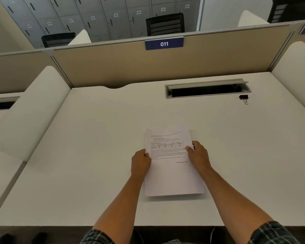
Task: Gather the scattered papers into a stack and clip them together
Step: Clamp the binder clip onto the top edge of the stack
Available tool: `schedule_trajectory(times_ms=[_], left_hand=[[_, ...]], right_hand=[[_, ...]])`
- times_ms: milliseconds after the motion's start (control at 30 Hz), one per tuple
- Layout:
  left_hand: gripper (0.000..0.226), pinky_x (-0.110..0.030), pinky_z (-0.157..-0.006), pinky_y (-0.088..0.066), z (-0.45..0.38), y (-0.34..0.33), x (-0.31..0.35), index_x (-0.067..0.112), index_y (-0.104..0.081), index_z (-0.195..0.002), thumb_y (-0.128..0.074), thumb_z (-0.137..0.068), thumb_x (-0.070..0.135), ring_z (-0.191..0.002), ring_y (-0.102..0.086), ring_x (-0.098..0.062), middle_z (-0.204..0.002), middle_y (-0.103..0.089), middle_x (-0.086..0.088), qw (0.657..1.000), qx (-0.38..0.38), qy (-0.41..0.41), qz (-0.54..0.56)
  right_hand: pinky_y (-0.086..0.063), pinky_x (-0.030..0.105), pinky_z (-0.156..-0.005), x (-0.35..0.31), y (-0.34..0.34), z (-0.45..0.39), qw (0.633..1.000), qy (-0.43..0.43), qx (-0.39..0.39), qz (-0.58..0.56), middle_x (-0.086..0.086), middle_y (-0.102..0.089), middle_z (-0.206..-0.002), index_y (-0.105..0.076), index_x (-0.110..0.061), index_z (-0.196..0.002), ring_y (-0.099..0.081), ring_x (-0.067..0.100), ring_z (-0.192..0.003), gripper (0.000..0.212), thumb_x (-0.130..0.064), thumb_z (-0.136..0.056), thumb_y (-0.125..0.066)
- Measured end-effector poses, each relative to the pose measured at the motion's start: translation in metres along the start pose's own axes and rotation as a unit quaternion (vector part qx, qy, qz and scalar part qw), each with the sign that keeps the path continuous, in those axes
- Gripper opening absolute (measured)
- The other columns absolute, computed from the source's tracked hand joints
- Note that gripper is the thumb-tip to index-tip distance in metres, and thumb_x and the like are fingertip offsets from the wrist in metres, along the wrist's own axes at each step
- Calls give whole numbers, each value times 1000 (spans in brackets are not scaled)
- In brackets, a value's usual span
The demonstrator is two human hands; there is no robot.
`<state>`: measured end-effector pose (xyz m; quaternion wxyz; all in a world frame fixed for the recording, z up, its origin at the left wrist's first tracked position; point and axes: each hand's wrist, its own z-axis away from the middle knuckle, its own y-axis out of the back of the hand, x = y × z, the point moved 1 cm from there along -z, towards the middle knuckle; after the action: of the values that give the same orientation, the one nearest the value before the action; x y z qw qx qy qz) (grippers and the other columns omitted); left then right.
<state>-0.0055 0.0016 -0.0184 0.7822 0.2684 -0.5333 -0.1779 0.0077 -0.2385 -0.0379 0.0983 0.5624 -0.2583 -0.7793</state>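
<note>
A stack of white printed papers [171, 166] lies near the middle of the white desk [95, 155], its sheets slightly fanned at the top edge. My left hand [140, 162] grips the stack's left edge, thumb on top. On the opposite edge my right hand [199, 155] holds it the same way. A black binder clip [243, 98] with silver handles rests far back on the right, just below the cable slot, well away from both hands.
An open grey cable tray slot [207, 89] is set into the desk's back right. A beige partition [130, 67] with a "011" label closes the rear. White curved side dividers [28, 113] flank the desk. The front edge runs near my forearms.
</note>
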Motion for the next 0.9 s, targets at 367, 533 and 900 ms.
schedule_trajectory(times_ms=[367,533,900], left_hand=[[15,-28,-72,-52,-3,-1,-4,12,-79,-97,-64,-94,14,-84,-70,-22,-102,-77,-4,986,55,7,-156],[10,-30,-64,-43,-16,5,22,9,-65,-99,-64,-92,15,-90,-69,-26,-102,-67,-8,961,35,-19,-273],[33,-39,-98,-50,-48,-82,129,13,-66,-134,-52,-106,23,-119,-66,-28,-134,-67,-7,943,19,-265,-202]], right_hand=[[-55,36,-88,0,-6,12,989,-35,80,118,17,-66,-125,-64,3,-123,-66,36,-115,40,-23,-95,-76],[-54,39,-88,-6,-3,10,980,-44,95,167,16,-60,-129,-62,-2,-134,-63,34,-117,50,-32,-96,-74],[-58,43,-94,-35,57,-51,969,30,209,132,13,-70,-128,-70,-5,-132,-69,31,-114,35,-19,-100,-68]])
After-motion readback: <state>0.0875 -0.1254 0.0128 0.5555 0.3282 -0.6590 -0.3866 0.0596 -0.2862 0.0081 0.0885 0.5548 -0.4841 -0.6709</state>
